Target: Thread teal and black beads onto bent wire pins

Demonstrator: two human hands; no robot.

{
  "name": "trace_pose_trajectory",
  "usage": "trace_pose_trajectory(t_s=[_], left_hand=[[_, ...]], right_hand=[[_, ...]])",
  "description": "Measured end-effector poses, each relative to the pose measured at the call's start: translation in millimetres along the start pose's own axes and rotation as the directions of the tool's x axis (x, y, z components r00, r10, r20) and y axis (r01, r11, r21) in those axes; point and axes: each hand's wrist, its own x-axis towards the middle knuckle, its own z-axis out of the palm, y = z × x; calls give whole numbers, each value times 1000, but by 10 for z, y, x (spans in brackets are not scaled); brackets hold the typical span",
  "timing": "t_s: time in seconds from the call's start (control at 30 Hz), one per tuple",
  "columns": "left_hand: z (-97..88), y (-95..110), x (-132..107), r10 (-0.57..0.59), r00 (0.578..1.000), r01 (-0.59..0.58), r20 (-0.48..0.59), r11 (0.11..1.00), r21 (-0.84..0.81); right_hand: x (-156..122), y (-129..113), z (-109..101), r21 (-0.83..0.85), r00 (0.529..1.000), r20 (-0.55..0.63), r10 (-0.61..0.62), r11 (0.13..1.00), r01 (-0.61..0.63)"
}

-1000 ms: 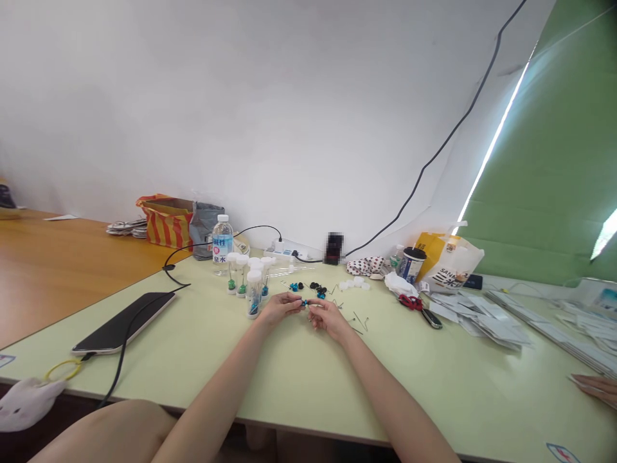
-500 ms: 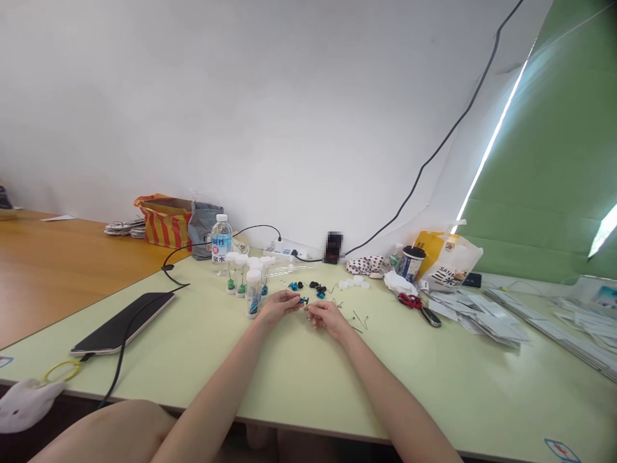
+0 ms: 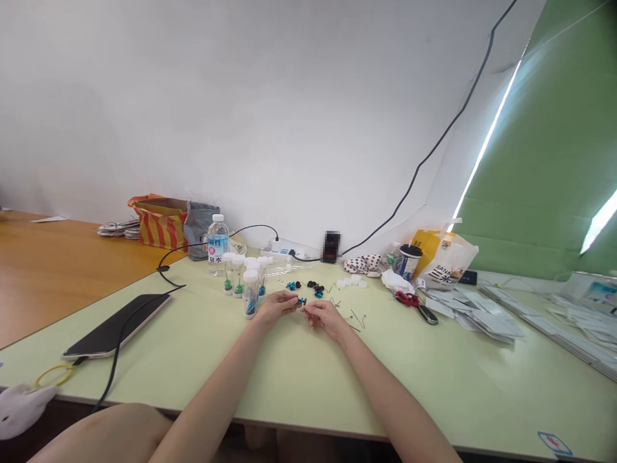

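Note:
Both my hands rest near the middle of the pale green table (image 3: 299, 379). My left hand (image 3: 276, 305) pinches a small blue part (image 3: 301, 301) at its fingertips. My right hand (image 3: 324, 315) is closed in a pinch right beside that part, its fingertips meeting the blue part from the right; what it holds is too small to make out. Several clear vials with white caps (image 3: 243, 280) stand just left of my left hand. More small blue and black parts (image 3: 308, 287) and bent wire pieces (image 3: 357, 319) lie just beyond and right of my hands.
A phone (image 3: 116, 325) on a black cable lies at the left. A water bottle (image 3: 216, 243), striped bag (image 3: 159, 220) and power strip (image 3: 282, 249) stand along the wall. Red-handled scissors (image 3: 415, 303), a cup (image 3: 406, 262), a yellow bag (image 3: 443, 258) and scattered packets (image 3: 477, 315) lie at the right.
My hands stay together on the blue part with hardly any movement. The view has shifted slightly, and another person's hand at the lower right edge is gone from sight.

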Motion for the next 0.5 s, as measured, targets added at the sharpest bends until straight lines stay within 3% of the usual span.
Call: trace_pose_trajectory(t_s=[0.2,0.37,0.5], left_hand=[[-1,2,-7,-3,1000,3,-2,1000,-4],[-4,-1,5,-4,1000,4,-11,1000,0],[-4,-2,11,-5,1000,6,-24,1000,5]], right_hand=[[18,13,-14,66,997,-77,14,998,-9],[23,36,-17,-6,1000,10,5,1000,-5],[18,23,-31,60,1000,-15,-6,998,6]])
